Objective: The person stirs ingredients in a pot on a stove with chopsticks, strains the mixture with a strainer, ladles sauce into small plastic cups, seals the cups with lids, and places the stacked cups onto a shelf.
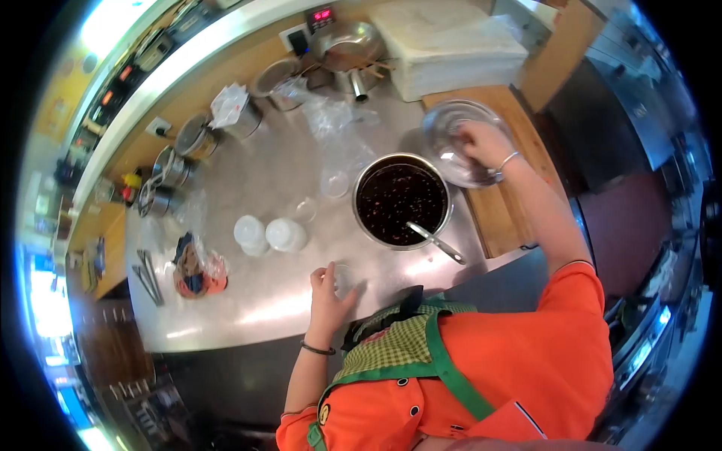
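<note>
A metal pot [401, 197] of dark liquid with small bits floating in it stands on the steel counter. A ladle [444, 246] rests in it, its handle over the rim toward me. My right hand [481, 144] is closed at the middle of a shiny round lid [450, 161], beside the pot and over the wooden board; the fingers partly hide the grip. Near the counter's front edge, my left hand [329, 301] has its fingers and thumb around a small clear plastic cup [343, 279]. Two stacks of white plastic cups [284, 234] stand just beyond it.
A clear plastic bag [335, 135] lies behind the pot. Metal containers [197, 137] line the wall, with a saucepan [350, 56] at the back. A large white box [451, 52] sits behind the wooden board [500, 218]. Tongs [147, 278] lie at the left.
</note>
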`<state>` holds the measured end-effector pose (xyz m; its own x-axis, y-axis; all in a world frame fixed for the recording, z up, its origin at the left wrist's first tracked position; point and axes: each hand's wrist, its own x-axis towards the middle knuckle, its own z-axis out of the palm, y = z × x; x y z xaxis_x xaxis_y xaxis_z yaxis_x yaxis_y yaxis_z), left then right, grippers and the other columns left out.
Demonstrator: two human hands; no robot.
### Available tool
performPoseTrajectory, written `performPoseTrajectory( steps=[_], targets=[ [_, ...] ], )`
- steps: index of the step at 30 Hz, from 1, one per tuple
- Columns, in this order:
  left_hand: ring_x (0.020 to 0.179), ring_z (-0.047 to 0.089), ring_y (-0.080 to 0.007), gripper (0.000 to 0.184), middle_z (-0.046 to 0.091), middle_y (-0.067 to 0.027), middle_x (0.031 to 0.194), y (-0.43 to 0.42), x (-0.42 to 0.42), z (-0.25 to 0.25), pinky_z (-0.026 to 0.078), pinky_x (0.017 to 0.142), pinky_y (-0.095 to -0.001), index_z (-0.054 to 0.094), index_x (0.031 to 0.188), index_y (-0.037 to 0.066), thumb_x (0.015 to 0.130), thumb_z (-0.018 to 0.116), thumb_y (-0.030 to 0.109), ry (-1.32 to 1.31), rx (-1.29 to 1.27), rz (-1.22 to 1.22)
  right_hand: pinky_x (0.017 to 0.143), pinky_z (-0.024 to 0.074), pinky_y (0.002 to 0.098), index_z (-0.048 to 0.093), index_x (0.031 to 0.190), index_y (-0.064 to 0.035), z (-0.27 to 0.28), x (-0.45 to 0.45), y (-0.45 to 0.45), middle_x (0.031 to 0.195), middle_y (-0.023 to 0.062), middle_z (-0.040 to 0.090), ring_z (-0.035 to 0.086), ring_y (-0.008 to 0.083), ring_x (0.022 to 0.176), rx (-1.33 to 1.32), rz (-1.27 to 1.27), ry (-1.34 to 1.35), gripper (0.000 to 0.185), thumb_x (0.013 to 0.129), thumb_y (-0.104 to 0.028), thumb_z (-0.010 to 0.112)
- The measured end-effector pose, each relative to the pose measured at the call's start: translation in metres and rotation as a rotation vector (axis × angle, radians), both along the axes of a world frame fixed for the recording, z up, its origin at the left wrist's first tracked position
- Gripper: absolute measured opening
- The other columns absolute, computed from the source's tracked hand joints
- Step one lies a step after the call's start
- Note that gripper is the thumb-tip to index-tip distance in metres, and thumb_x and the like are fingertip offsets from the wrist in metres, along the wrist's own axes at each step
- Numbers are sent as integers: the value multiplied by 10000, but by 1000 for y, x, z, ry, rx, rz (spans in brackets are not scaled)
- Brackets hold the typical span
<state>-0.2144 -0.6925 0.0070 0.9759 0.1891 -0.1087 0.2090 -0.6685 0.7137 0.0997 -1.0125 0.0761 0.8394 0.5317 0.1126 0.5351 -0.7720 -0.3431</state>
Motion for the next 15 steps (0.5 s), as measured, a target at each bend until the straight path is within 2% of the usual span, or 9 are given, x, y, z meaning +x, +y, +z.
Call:
performPoseTrajectory(
  steps=[1,4,6,8,10,12,14,15],
  targets=[
    [973,508,-247,751,398,-160,1147,-4,-8,4,495,794,-320,359,1299,7,664,746,120,-3,-24,0,705,461,412,578,893,-58,-14,6,-18,830,158,617,589,327,807,-22,-89,23,188,735,-160,572],
    [970,509,-240,782,407,-144,1144,-17,-21,23,493,794,-315,363,1299,13,637,770,100,23,-100,-40,743,469,414,576,930,-71,-82,28,-57,838,172,625,592,343,833,-186,-281,80,214,719,-109,589],
    [974,510,-230,791,424,-129,1136,-25,-27,27,492,795,-312,376,1284,14,612,787,89,12,-117,-32,763,464,414,576,954,-69,-99,25,-56,871,180,618,583,347,865,-152,-299,120,232,725,-100,585],
    [940,524,-261,746,457,-157,1098,-31,-29,32,495,769,-310,391,1249,-23,629,779,125,-42,-161,-88,783,459,414,577,979,-67,-104,20,-55,905,187,610,574,351,898,-118,-331,155,250,731,-91,581],
    [959,515,-281,733,455,-166,1108,-34,-28,37,483,797,-328,392,1236,-17,619,772,95,-33,-169,-86,831,440,423,547,1082,-63,-101,10,-55,981,177,582,546,349,950,-20,-338,-122,345,738,-70,575],
    [955,524,-242,764,431,-143,1154,-31,-28,38,487,796,-317,365,1264,4,616,767,52,-47,-91,-172,859,421,424,493,1172,-64,-62,-29,-43,1048,173,540,523,350,959,59,-205,-144,454,734,-76,614],
    [933,532,-251,776,393,-147,1201,-29,-30,39,484,801,-324,332,1292,18,629,737,9,-1,-122,-214,847,423,418,465,1203,-73,-59,-79,-41,1009,163,547,535,330,902,118,58,-69,516,723,-105,653],
    [1020,483,-305,760,391,-169,1206,-27,-30,41,449,864,-340,331,1286,15,625,705,-16,38,-185,-302,786,440,370,471,1196,-62,-32,-116,-31,987,141,546,544,286,863,87,153,190,501,730,-102,652]
  ],
)
